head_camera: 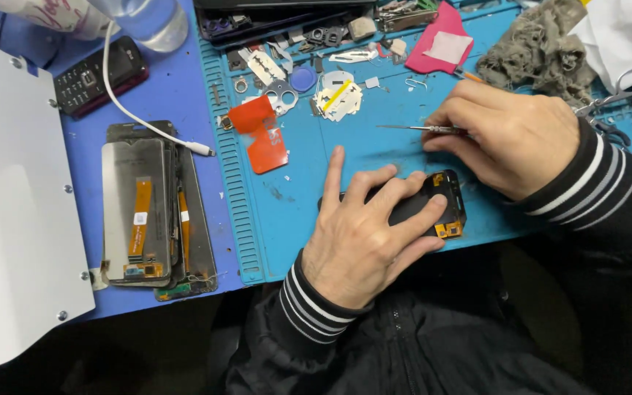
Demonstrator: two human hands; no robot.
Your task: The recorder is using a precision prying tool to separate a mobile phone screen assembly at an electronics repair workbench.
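Presently a phone [444,201] is being pressed flat onto the mat [294,190] by the spread left hand [363,234]. Tweezers [418,129] are being pinched in the right hand [510,135], just beyond the phone's exposed right end, its long axis lying left-right.

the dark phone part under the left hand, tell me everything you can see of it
The phone part is a small, flat, black slab, seemingly a screen assembly, lying flat on the blue mat near its front edge. Orange-gold flex connectors show at its right end, one at the top corner and one at the bottom. The left hand lies spread over most of it, fingers pressing it down, so only the right end and a sliver at the left show. The right hand holds a thin metal tool just above it, not touching.
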